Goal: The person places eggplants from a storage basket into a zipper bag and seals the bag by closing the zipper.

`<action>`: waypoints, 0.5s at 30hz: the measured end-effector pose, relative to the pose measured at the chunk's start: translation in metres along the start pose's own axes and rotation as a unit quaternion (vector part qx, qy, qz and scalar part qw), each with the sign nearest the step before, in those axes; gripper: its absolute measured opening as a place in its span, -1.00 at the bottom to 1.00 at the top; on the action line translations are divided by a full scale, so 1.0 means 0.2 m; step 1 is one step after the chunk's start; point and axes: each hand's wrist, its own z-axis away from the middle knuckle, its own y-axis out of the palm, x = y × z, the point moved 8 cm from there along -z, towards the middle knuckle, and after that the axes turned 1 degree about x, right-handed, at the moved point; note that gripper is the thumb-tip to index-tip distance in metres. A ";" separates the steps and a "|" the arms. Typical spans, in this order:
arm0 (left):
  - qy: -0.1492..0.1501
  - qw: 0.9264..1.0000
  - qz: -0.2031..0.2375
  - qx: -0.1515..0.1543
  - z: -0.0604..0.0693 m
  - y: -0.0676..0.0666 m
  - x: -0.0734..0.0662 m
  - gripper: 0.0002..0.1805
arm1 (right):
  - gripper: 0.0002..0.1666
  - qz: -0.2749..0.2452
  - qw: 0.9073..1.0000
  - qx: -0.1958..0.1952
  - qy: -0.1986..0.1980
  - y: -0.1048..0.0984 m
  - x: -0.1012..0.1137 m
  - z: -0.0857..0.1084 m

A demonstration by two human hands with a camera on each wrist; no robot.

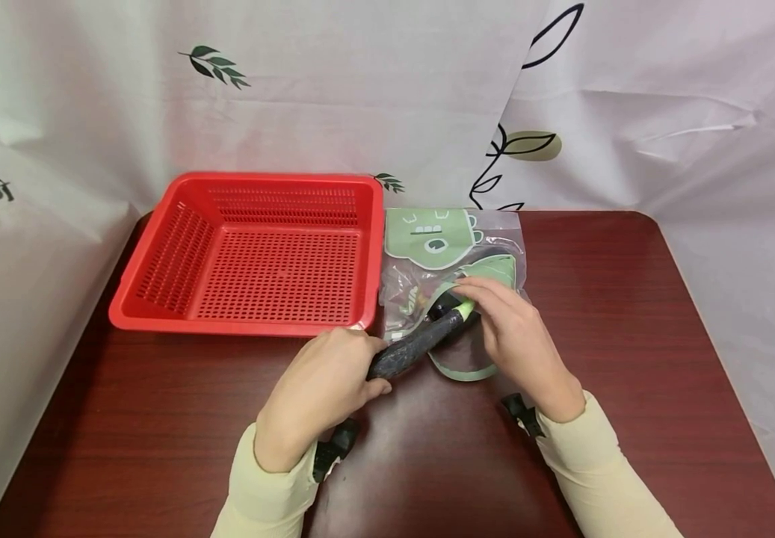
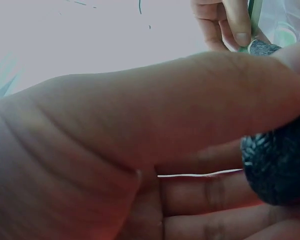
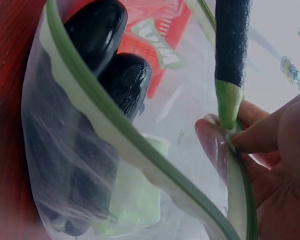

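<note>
Nearest, the left hand (image 1: 320,388) grips a dark vegetable (image 1: 417,347) round its blunt end, thumb opposite fingers, which leaves the pale green tip free and pointing at the mouth of a clear bag (image 3: 160,163). The right hand (image 1: 522,347) pinches that bag's green-edged rim beside the tip, seemingly so the soft plastic gapes, and two more dark vegetables (image 3: 100,37) show inside it. Farther back, a red basket (image 1: 185,326) stands just left of the bag, its open top probably within easy reach, before a patterned cloth (image 1: 333,90).
</note>
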 end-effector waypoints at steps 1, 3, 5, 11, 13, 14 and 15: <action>0.000 1.000 0.000 0.001 0.00 0.00 0.00 -0.72 | -0.47 0.000 1.000 -0.001 -0.001 0.00 0.00 0.00; 0.000 1.000 -0.001 0.002 0.00 0.01 0.00 -0.72 | -0.47 -0.003 1.000 -0.001 -0.002 0.00 0.00 0.00; 0.001 1.000 -0.001 0.004 0.00 0.01 0.00 -0.72 | -0.47 -0.004 1.000 -0.003 -0.003 0.00 0.01 0.00; 0.001 1.000 -0.004 0.009 0.00 0.02 0.00 -0.72 | -0.48 -0.003 1.000 -0.003 -0.001 -0.01 0.01 0.00; -0.001 1.000 -0.004 0.011 0.00 0.02 0.00 -0.72 | -0.49 -0.003 1.000 -0.003 0.000 -0.01 0.00 0.00; -0.002 1.000 -0.003 0.011 0.00 0.03 0.00 -0.72 | -0.49 -0.003 1.000 -0.003 -0.001 -0.01 0.00 0.00; -0.004 1.000 -0.002 0.013 -0.01 0.03 0.00 -0.72 | -0.50 -0.004 1.000 -0.003 -0.001 -0.01 0.01 0.00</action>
